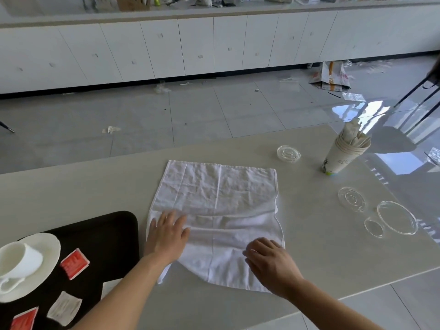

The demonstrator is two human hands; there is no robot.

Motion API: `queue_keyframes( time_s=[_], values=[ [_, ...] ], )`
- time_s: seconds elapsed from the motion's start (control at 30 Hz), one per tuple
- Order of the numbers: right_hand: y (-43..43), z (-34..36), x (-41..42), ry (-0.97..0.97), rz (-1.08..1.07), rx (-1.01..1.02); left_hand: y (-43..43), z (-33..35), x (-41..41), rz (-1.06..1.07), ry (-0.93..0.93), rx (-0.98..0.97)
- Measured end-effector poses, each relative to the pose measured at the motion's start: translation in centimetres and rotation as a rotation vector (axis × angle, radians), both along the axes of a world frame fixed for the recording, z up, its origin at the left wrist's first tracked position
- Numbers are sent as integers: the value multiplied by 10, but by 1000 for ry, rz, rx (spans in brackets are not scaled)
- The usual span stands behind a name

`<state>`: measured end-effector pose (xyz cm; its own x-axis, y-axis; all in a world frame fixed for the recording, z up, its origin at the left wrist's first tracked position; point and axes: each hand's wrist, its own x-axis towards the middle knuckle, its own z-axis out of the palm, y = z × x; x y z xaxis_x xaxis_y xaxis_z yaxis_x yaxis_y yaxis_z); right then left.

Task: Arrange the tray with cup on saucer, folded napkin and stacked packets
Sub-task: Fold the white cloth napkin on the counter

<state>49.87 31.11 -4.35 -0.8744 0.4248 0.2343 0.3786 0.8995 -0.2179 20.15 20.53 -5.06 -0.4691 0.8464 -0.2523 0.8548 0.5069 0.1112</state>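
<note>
A white cloth napkin (219, 198) lies spread on the table, wrinkled, with a low fold across its near part. My left hand (167, 234) rests flat on its left side, fingers apart. My right hand (271, 260) presses on the near right part, fingers bent down onto the cloth. At the lower left a black tray (112, 236) holds a white saucer (51, 248) with a white cup (20, 260) tipped on it. Two red packets (74, 263) (23, 320) and a white packet (64, 307) lie scattered on the tray.
A stack of paper cups (342, 153) with wrapped sticks stands at the far right. Clear glass lids and dishes (288, 153) (352, 199) (397, 220) lie near the right table edge. Beyond the table are a tiled floor with litter and white cabinets.
</note>
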Motion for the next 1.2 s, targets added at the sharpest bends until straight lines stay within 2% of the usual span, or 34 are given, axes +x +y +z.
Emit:
queue_keyframes(
  time_s=[0.1, 0.17, 0.27, 0.37, 0.5, 0.8, 1.2],
  values=[
    [-6, -18, 18, -280, -23, -93, -2, -9, 2, -7, -142, -22],
    [-1, -25, 42, -335, 9, -122, -1, -11, 0, 4, -181, -35],
    [15, -18, 64, -284, 4, -215, 5, -9, -2, -19, -188, -42],
    [24, -10, 48, -171, -142, -242, -2, -16, 9, -50, -120, -78],
    [27, -34, 17, -350, -259, -211, -25, -31, 20, -43, -6, -100],
    [39, -45, 23, -386, -171, -110, -58, -37, 36, 25, 57, -54],
    [44, -45, 27, -375, -146, -128, -55, -39, 34, 59, 58, -39]
  ],
)
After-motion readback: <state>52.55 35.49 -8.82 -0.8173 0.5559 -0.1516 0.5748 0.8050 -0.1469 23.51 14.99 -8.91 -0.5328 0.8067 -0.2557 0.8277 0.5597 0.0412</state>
